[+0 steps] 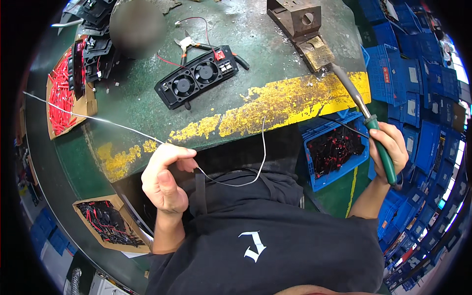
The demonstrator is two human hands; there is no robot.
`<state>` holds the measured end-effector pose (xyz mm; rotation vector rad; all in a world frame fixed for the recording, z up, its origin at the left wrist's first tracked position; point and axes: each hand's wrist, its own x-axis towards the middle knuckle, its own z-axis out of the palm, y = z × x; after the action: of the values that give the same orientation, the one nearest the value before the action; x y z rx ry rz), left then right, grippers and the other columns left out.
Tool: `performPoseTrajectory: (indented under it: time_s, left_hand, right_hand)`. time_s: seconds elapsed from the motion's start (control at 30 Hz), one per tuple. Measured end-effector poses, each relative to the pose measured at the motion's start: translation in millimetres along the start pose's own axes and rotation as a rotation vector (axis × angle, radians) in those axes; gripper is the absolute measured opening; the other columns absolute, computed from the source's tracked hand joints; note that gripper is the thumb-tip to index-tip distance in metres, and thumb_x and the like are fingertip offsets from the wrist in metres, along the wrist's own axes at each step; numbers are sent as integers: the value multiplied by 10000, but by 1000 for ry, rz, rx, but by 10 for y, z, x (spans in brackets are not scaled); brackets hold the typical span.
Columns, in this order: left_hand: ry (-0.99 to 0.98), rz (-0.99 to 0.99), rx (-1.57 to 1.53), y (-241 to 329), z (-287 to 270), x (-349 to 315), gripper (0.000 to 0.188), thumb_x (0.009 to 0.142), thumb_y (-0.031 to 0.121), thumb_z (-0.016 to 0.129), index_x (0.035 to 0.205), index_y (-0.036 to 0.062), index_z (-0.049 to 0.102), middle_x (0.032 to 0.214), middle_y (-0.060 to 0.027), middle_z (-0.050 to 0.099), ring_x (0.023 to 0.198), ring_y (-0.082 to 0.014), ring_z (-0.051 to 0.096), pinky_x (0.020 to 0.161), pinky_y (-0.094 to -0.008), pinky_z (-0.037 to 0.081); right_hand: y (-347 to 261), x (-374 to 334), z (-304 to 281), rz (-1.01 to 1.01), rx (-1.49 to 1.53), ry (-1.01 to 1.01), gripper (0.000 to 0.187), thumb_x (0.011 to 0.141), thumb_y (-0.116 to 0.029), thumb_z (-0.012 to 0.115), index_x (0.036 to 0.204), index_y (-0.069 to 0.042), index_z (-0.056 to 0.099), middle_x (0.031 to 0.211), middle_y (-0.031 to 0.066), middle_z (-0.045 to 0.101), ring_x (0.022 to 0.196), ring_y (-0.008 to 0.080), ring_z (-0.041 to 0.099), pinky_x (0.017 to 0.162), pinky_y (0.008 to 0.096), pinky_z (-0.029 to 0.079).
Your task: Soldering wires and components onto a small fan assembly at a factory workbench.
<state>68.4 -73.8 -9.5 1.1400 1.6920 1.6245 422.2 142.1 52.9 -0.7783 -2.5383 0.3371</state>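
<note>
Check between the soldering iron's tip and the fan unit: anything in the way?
Yes: one plier handle juts past the right end of the fan unit, on the soldering iron side. Nothing else visible.
</note>
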Motion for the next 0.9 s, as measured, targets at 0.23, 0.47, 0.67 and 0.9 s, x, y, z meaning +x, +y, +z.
performPoseTrajectory:
  time_s: [0.23, 0.47, 0.67, 0.9]
  left_hand:
    - [100, 40, 24, 19, -75, 27, 604, 1032, 424, 365, 907, -92, 653, 705, -125, 587, 600, -161, 537, 559, -258, 398]
    - [179, 112, 152, 111, -317, 94, 607, 1033, 438, 362, 909, -88, 639, 741, -142, 584, 607, -171, 539, 544, -260, 398]
    - [372, 174, 354, 206, -766, 42, 577, 1046, 406, 327, 975, -88, 615, 801, -148, 579, 672, -184, 536, 610, -274, 423]
    - [534, 105, 710, 516, -1216, 54, 214, 962, 121, 544, 1105, 1, 648, 869, -55, 600, 786, -127, 561, 734, -240, 453]
  right_hand:
    - [213, -409, 226, 285, 610, 401, 276, 893, -136, 606, 1132, 0, 586, 989, 194, 638, 761, 259, 653, 633, 348, 556]
    - [445, -349, 765, 521, 1301, 660, 336, 967, -332, 570, 1150, -51, 593, 892, 135, 659, 665, 154, 596, 495, 233, 479]
    - [385, -13, 1059, 560, 1458, 673, 300, 981, -324, 552, 1109, -55, 590, 834, 140, 660, 552, 153, 571, 409, 229, 441]
    - [528, 164, 1239, 487, 1445, 594, 339, 913, -355, 597, 1104, -82, 534, 834, 146, 640, 529, 149, 566, 402, 219, 457]
